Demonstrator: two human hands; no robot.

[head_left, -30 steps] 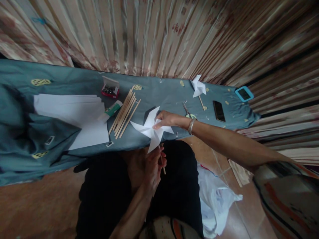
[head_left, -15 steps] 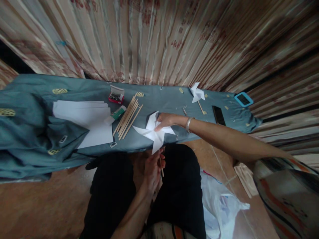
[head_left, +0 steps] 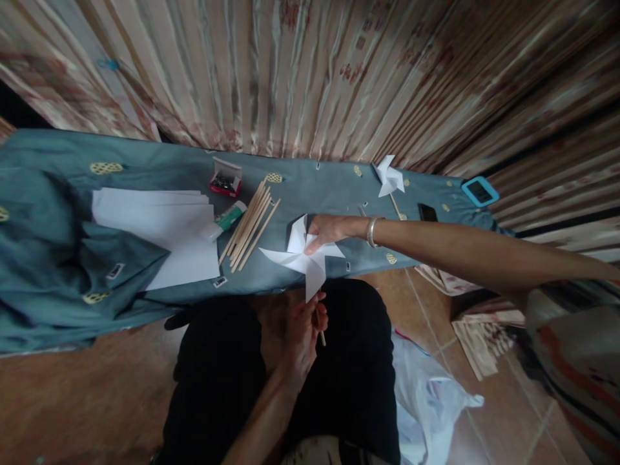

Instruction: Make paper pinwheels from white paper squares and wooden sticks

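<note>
A white paper pinwheel (head_left: 314,263) stands tilted over the front edge of the cloth-covered table. At its centre presses the thumb of my right hand (head_left: 333,229), which wears a silver bracelet on the wrist; the other fingers are partly hidden behind the paper. Below the lower blade, my left hand (head_left: 303,329) is closed around a thin wooden stick (head_left: 322,334), whose lower end sticks out of the fist. Where stick and pinwheel meet is hidden. Just left of the pinwheel lie several loose wooden sticks (head_left: 249,226).
White paper sheets (head_left: 186,242), a glue stick (head_left: 227,219) and a small red box of metal pins (head_left: 225,184) lie to the left. Farther right are another pinwheel (head_left: 389,175), a partly covered phone (head_left: 427,212) and a blue-framed device (head_left: 479,192). A plastic bag (head_left: 426,400) sits on the floor.
Both hands and the pinwheel have shifted slightly right, and the pinwheel's lower blade has swung right. My right forearm now covers more of the phone.
</note>
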